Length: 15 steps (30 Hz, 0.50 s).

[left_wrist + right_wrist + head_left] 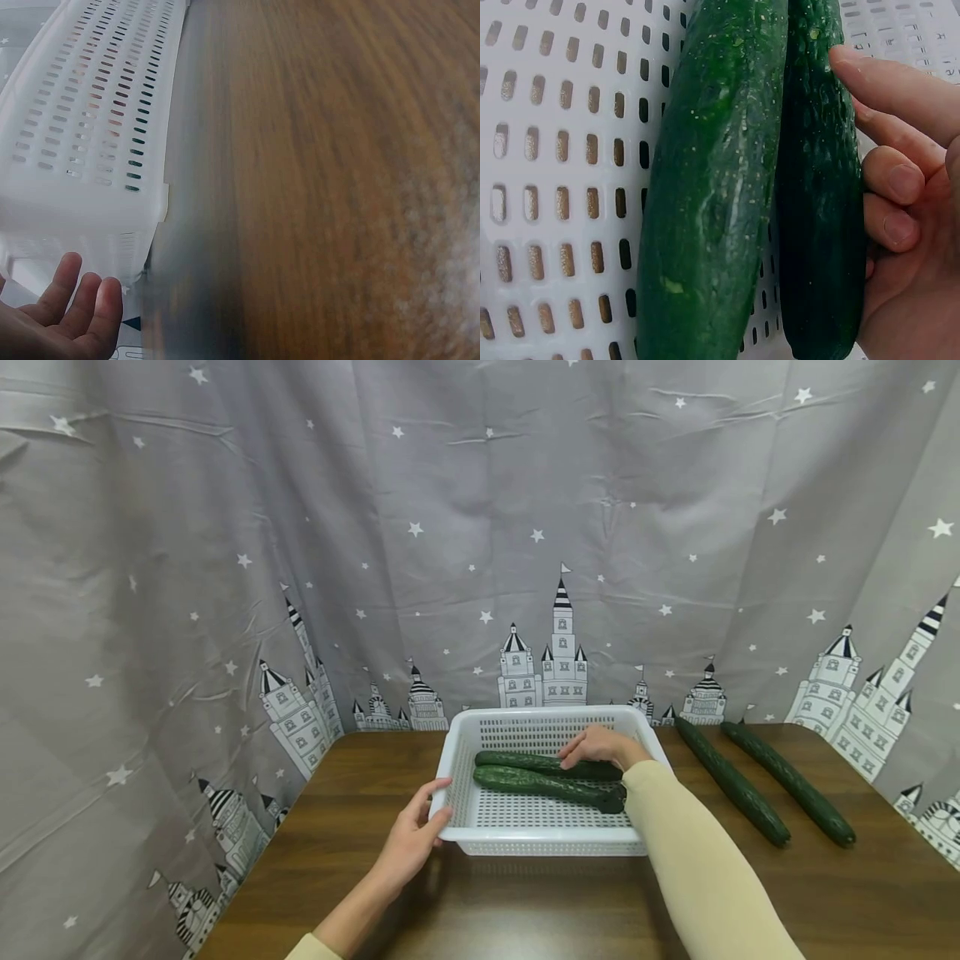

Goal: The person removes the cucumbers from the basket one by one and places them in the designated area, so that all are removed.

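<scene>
A white plastic basket [551, 835] with slotted walls sits in front of me, two dark green cucumbers side by side on its floor. My left hand [412, 835] grips the basket's left end, thumb over the rim; its other fingers [105, 311] show by the outer wall in the left wrist view. Inside, my right hand [600, 747] is over the far cucumber [517, 761], its loosely bent fingers along that cucumber's side and a fingertip [845, 56] right at the skin. The near cucumber [705, 187], paler and blemished, lies apart from the hand.
Two more cucumbers lie on the wooden table [345, 802] right of the basket: one closer to it [731, 781], one farther right [791, 785]. A grey curtain [450, 568] with stars and castles hangs behind the table. My right sleeve crosses the basket's right rim.
</scene>
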Tool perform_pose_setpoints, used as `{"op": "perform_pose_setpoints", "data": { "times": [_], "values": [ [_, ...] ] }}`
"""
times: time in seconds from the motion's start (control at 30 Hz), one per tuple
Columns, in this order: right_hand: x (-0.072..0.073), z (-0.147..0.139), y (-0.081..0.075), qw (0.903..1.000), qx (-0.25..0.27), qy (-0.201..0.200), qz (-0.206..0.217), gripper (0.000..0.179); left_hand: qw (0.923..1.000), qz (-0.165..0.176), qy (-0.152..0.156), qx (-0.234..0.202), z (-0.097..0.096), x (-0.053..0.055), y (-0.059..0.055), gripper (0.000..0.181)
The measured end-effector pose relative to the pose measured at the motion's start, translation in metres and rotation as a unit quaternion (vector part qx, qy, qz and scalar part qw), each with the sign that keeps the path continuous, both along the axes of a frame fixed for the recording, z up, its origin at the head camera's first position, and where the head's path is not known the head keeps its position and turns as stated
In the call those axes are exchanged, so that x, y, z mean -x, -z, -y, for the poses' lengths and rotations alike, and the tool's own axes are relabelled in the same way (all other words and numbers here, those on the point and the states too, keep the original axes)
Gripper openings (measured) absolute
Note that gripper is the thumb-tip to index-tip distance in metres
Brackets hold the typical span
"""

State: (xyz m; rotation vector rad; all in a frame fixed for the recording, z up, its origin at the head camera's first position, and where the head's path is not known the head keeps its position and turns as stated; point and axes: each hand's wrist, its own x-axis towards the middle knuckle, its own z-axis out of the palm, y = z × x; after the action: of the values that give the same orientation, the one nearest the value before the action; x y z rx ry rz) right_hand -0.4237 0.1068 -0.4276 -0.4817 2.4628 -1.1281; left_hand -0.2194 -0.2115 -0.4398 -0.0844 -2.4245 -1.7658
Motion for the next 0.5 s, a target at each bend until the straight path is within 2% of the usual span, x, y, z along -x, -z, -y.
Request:
{"op": "perform_pose_setpoints", "data": {
  "times": [0.27,0.5],
  "values": [
    [-0.0027,0.0031,0.0039,0.9995,-0.022,0.007,-0.023,0.035,0.9999,0.006,-0.002,0.009,0.0026,0.0004,0.0017,0.043],
    [-0.0046,0.0033,0.0062,0.9993,-0.028,0.014,-0.019,0.039,1.0,0.001,0.002,0.006,0.0022,0.0003,0.0016,0.044]
  ]
}}
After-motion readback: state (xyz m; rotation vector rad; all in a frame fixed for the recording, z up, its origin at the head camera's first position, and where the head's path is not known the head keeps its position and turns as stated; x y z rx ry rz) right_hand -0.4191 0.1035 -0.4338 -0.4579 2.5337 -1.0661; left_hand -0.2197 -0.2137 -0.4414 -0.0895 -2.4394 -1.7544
